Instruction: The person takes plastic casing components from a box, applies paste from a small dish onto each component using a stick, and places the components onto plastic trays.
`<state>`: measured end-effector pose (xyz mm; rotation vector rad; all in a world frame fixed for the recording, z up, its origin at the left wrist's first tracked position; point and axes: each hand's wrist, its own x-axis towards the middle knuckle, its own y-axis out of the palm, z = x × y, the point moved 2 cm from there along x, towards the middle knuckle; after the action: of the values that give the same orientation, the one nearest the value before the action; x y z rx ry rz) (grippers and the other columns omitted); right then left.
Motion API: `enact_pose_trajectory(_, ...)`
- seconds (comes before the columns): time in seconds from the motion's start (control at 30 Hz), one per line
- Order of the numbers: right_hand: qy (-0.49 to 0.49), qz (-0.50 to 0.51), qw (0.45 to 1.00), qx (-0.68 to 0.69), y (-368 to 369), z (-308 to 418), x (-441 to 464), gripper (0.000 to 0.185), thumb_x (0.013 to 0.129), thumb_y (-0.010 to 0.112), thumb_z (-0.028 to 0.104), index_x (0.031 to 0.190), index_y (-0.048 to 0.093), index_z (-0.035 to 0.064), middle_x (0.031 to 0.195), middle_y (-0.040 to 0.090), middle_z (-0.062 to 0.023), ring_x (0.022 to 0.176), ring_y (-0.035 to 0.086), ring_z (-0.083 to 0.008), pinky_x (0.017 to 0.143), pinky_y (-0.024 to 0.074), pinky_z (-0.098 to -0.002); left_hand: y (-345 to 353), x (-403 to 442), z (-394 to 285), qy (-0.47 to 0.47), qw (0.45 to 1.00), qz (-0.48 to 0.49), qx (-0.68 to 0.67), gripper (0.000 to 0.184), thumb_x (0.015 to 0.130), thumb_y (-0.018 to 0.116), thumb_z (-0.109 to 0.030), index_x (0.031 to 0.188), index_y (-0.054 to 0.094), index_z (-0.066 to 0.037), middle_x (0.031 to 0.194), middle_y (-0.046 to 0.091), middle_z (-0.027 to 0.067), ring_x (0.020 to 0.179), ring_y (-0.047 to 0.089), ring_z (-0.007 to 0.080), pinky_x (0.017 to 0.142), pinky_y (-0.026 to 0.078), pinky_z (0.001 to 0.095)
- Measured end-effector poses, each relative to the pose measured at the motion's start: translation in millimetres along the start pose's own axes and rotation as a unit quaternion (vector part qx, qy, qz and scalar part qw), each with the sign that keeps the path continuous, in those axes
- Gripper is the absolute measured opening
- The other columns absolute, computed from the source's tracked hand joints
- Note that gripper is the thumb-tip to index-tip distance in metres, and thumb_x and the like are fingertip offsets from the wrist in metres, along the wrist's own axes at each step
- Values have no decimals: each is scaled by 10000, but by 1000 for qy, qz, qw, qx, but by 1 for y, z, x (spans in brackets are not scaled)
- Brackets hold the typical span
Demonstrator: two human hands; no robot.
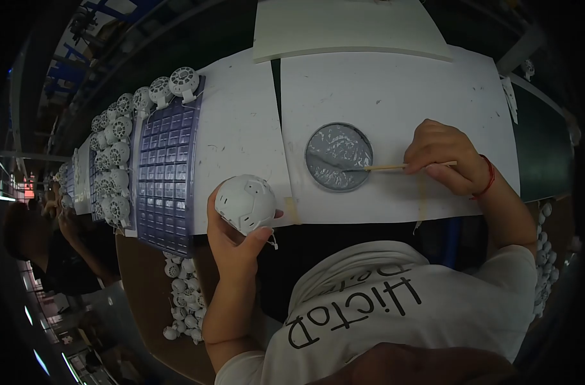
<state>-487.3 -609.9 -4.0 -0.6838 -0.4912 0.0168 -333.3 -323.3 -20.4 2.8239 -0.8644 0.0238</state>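
Note:
My left hand (235, 250) is wrapped round a white ball-shaped plastic housing (246, 204) with small slots and panel lines, held near the table's front edge. A short white cable end (274, 241) hangs below it. My right hand (448, 157) pinches a thin wooden stick (395, 167). The far tip of that stick touches grey paste in a round shallow dish (339, 157). The paste looks glossy and uneven.
White sheets (395, 90) cover the table, with a pale board (350, 32) at the back. On the left stand a purple gridded tray (167, 170) and several white round parts (116, 154). A cardboard box (145, 289) holds more parts below. Another person (61, 244) sits farther left.

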Motion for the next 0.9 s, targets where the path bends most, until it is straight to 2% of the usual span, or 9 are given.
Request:
enact_pose_trajectory(0.03, 3, 14, 1000, -2, 1, -1, 0, 166, 865, 487, 117, 857, 642, 56, 838, 646, -68, 723, 549, -205, 720, 415, -327, -2, -2, 3, -36, 999, 12, -11, 758, 654, 777, -220, 1238, 360, 24, 1079, 545, 174, 925, 612, 256, 746, 554, 376)
enact_pose_trajectory(0.17, 10, 23, 1000, 5, 1, -5, 0, 169, 858, 484, 111, 839, 643, 55, 833, 649, -71, 716, 551, -204, 729, 415, -325, -3, -6, 12, -56, 998, 7, -3, 785, 665, 772, -245, 1264, 351, 40, 1062, 555, 166, 851, 631, 251, 700, 559, 357)
enact_pose_trajectory(0.23, 40, 18, 999, 28, 1, -6, -1, 182, 860, 476, 109, 824, 645, 52, 817, 650, -75, 715, 554, -202, 725, 420, -317, 4, -7, 10, -61, 998, -21, 16, 822, 640, 803, -387, 1195, 404, 69, 1106, 565, 215, 693, 628, 240, 615, 531, 323)
enact_pose_trajectory(0.47, 89, -20, 988, 122, 9, -15, -6, 224, 888, 450, 105, 819, 642, 15, 799, 650, -92, 741, 576, -171, 698, 454, -285, 2, -6, 14, -73, 997, -20, 5, 773, 672, 784, -357, 1200, 406, 62, 1116, 563, 218, 708, 627, 239, 597, 516, 321)
enact_pose_trajectory(0.53, 173, -64, 948, 259, 16, -21, -9, 267, 918, 429, 127, 819, 629, -19, 795, 648, -113, 730, 588, -165, 695, 470, -278, 0, -6, 16, -85, 996, 11, -32, 738, 718, 723, -156, 1309, 320, 24, 1053, 552, 164, 806, 642, 252, 694, 550, 324)
enact_pose_trajectory(0.67, 247, -121, 909, 313, 27, -32, -13, 329, 945, 397, 169, 817, 615, -42, 786, 644, -134, 703, 595, -167, 698, 477, -284, 2, -5, 17, -84, 996, 9, -22, 699, 729, 705, -59, 1310, 324, 21, 1090, 530, 162, 884, 623, 249, 745, 549, 346)
enact_pose_trajectory(0.73, 325, -165, 860, 358, 30, -35, -12, 357, 956, 375, 189, 823, 610, -44, 775, 641, -140, 684, 597, -173, 695, 482, -290, 1, -5, 19, -89, 996, 9, -8, 692, 724, 694, 10, 1312, 327, 19, 1124, 512, 158, 946, 600, 246, 781, 545, 368)
enact_pose_trajectory(0.87, 326, -199, 844, 376, 35, -29, -14, 372, 959, 365, 209, 832, 608, -43, 762, 639, -140, 693, 599, -181, 711, 481, -303, 1, -1, 20, -90, 996, 12, 4, 691, 722, 694, 19, 1310, 331, 18, 1119, 520, 150, 979, 584, 228, 816, 529, 346)
enact_pose_trajectory(0.9, 276, -209, 868, 356, 34, -26, -15, 340, 950, 379, 190, 849, 611, -36, 775, 639, -138, 717, 596, -182, 722, 474, -302, 1, -1, 20, -95, 995, 15, 22, 688, 719, 700, 16, 1305, 340, 18, 1115, 525, 146, 989, 580, 220, 830, 518, 336)
